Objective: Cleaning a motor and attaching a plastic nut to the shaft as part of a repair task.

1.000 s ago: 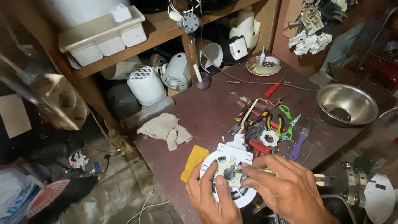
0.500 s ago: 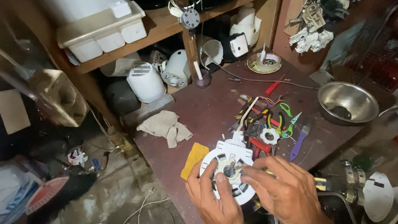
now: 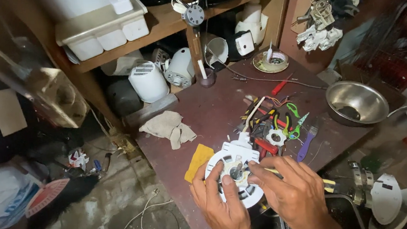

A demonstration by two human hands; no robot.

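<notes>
Fig.: L hand [image 3: 224,211] & R hand [image 3: 294,195] pinch white disc [image 3: 235,173] at table's [image 3: 213,108] front edge; keep disc level, thumbs steady on hub.

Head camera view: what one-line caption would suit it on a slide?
Both hands, left and right, hold a round white plastic part over a brown workbench beside a pile of tools.

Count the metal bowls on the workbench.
1: a steel bowl at the workbench's right edge, right of the tool pile and beyond the right hand. Clutter may hide others.
</notes>
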